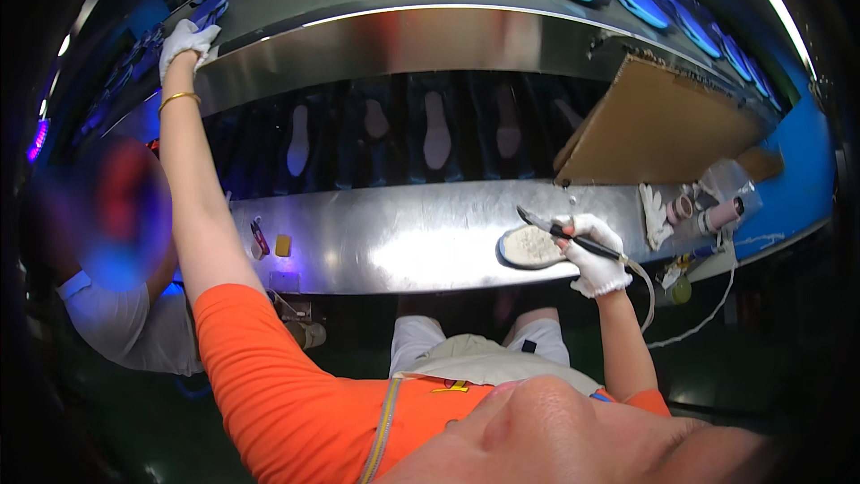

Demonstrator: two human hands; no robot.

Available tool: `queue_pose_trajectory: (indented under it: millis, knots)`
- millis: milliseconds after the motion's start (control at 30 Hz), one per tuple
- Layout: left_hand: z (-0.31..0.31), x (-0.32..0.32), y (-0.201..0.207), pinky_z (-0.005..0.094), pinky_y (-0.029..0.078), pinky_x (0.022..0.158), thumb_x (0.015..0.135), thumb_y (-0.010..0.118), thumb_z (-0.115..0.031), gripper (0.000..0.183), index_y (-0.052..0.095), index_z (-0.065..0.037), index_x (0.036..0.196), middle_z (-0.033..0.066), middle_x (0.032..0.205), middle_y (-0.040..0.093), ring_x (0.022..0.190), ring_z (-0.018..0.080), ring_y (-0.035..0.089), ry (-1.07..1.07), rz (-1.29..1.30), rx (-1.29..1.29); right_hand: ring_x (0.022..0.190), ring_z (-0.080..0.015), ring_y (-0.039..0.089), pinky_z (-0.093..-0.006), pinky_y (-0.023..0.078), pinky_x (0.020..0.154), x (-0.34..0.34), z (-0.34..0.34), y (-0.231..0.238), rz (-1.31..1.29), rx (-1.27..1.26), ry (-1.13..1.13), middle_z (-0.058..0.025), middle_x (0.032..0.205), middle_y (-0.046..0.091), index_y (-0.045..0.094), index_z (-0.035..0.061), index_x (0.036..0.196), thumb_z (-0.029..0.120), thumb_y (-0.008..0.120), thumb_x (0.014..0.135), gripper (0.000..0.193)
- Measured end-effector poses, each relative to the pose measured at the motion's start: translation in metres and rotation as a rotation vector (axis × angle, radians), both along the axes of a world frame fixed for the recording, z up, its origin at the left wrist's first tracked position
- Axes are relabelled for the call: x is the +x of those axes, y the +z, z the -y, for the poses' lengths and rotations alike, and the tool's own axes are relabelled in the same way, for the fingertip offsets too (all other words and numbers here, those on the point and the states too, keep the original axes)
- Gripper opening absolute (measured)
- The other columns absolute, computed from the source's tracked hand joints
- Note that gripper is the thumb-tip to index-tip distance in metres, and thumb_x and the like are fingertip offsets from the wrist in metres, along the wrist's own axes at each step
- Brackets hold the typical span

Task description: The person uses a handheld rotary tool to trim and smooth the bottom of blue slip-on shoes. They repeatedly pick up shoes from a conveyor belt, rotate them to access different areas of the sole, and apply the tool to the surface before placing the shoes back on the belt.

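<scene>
My left hand (189,43), in a white glove, reaches far out to the raised belt at the upper left. Its fingers look apart, beside a blue shoe sole (211,11); whether they touch it I cannot tell. Low on the right, my right hand (593,254), gloved with bare fingertips, is closed round a black corded pen-shaped tool (587,245) with a curved dark tip. A white cord trails from its rear end. Just under the tool, a cream-faced shoe sole (530,247) with a blue rim lies on the metal bench (403,215).
Behind the bench, several soles (436,130) lie in a dark recess. A cardboard sheet (663,125) leans at the right, near spare gloves (656,217) and thread spools (721,213). A small yellow block (283,245) sits left. Another person (134,314) is close on the left.
</scene>
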State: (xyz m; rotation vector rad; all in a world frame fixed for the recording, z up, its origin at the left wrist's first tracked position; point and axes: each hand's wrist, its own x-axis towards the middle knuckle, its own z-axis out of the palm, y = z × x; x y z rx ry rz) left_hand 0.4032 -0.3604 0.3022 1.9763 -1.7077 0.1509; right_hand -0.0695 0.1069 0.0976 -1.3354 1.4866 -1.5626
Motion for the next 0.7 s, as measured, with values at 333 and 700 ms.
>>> queue_pose_trajectory:
  millis: [333,700]
  knots:
    - [-0.114,-0.098,-0.002,0.026,0.042,0.064,0.071,0.076,-0.051,0.054,0.058,-0.003,0.089,0.0031,0.075,0.056,0.069,0.0113,0.048,-0.527,-0.174,-0.092,0.09,-0.0121,0.062,-0.0248,0.053,0.079,0.023,-0.026,0.014,0.136,0.022,0.054,-0.0073,0.1,0.064,0.062,0.0042,0.088,-0.01,0.067,0.075,0.02]
    - [-0.063,-0.195,0.026,0.0404,0.03,0.107,0.081,0.055,-0.06,0.087,0.032,-0.003,0.142,0.0165,0.144,0.038,0.13,0.0317,0.039,-0.492,-0.078,0.241,0.085,-0.0122,0.063,-0.0248,0.052,0.074,0.009,-0.078,0.005,0.098,-0.143,0.09,-0.0085,0.095,0.064,0.062,-0.0001,0.094,-0.013,0.061,0.076,0.023]
